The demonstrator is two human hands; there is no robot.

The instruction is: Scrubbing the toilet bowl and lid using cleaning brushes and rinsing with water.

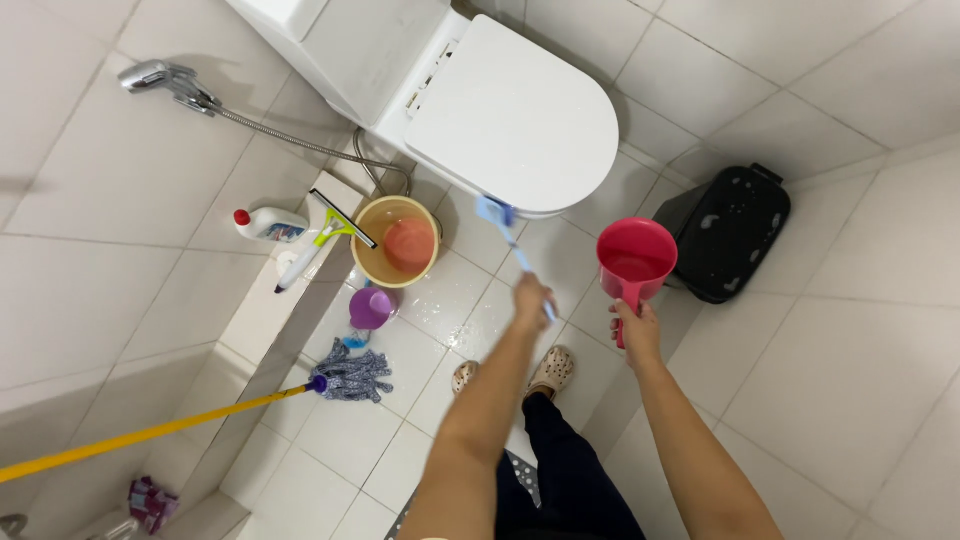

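In my left hand I hold a blue toilet brush by its slim handle, head raised against the closed toilet's front rim. My right hand grips a red plastic scoop by its handle, upright, mouth open upward.

Toilet at the far wall. Bucket on the floor left of it, bin to its right. Mop nearer, left. Brush against the toilet front; dipper between brush and bin.
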